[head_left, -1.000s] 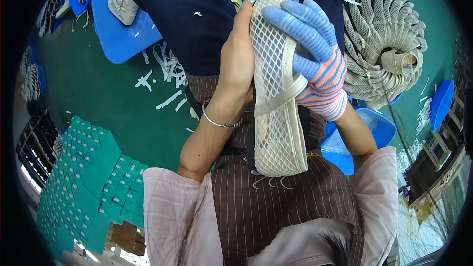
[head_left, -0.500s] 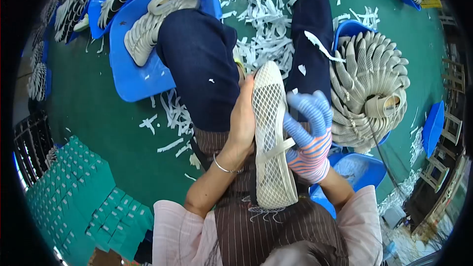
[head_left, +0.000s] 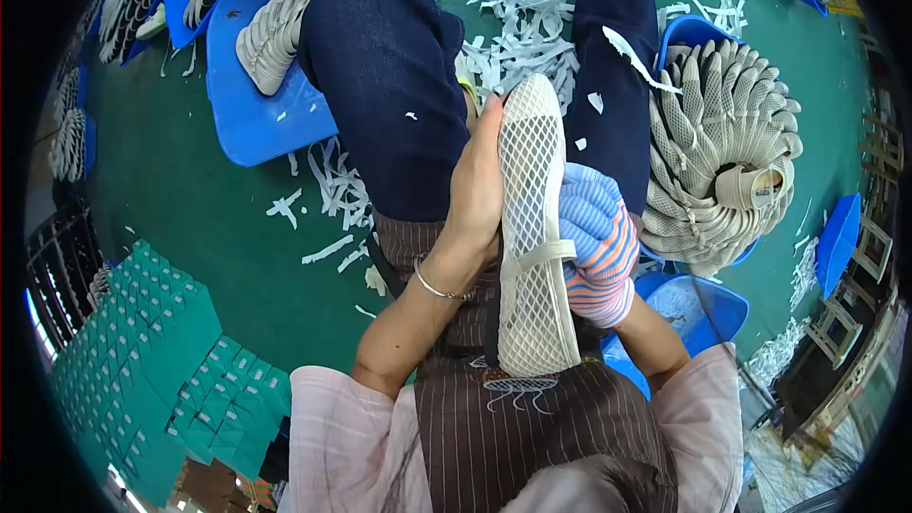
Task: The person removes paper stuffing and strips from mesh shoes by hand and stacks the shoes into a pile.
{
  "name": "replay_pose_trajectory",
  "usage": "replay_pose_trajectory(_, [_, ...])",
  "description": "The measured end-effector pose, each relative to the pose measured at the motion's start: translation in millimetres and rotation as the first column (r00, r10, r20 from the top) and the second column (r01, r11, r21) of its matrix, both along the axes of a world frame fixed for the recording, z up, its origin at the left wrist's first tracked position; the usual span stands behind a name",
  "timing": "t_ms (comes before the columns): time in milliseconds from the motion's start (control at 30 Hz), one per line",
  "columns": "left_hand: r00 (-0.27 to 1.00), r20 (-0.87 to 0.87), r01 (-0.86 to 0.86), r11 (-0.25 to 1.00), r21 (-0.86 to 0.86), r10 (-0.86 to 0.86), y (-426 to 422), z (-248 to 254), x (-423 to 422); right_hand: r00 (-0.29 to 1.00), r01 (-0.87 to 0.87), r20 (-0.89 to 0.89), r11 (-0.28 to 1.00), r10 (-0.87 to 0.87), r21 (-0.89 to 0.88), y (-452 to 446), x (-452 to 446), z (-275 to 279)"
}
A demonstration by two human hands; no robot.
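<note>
A cream mesh shoe (head_left: 532, 228) with a strap across it is held lengthwise over my lap, toe pointing away from me. My bare left hand (head_left: 475, 185) wraps round its left side, thumb along the edge near the toe. On the other side, my right hand (head_left: 598, 242), in a blue, orange and white striped knit glove, is closed against the shoe's edge beside the strap. The right fingertips are partly hidden.
A blue bin (head_left: 256, 123) with pale shoes lies by my left knee. To my right, a blue tub holds a ring of mesh shoes (head_left: 703, 161). White strips (head_left: 518, 28) litter the green floor. Green boxes (head_left: 142, 342) are stacked at lower left.
The gloved right hand has moved from loosely spread, blurred fingers to closed fingers against the shoe's side. The shoe and left hand have shifted slightly in view.
</note>
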State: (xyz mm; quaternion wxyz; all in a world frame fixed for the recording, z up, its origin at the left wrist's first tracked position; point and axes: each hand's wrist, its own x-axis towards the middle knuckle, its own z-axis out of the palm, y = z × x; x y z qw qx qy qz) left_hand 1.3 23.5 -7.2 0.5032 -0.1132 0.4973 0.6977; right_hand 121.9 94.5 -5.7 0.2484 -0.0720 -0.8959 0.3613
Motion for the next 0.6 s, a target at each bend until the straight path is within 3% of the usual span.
replay_pose_trajectory(133, [0.995, -0.035, -0.099, 0.993, -0.058, 0.098, 4, 0, 3, 0.999, 0.018, -0.040, 0.999, -0.020, -0.042, -4, 6, 0])
replay_pose_trajectory(267, [0.984, 0.167, -0.084, 0.992, 0.098, 0.067, -3, -14, -4, 0.966, -0.256, 0.003, 0.965, 0.257, -0.048, 5, 18, 5])
replay_pose_trajectory(433, [0.985, 0.171, -0.043, 0.988, 0.147, 0.017, -4, -23, 1, 0.909, -0.406, 0.098, 0.914, 0.405, -0.003, 18, 13, 22])
replay_pose_trajectory(600, [0.990, 0.137, -0.051, 0.987, 0.151, 0.030, -5, -23, -1, 0.912, -0.392, 0.164, 0.917, 0.377, 0.071, 11, 17, 35])
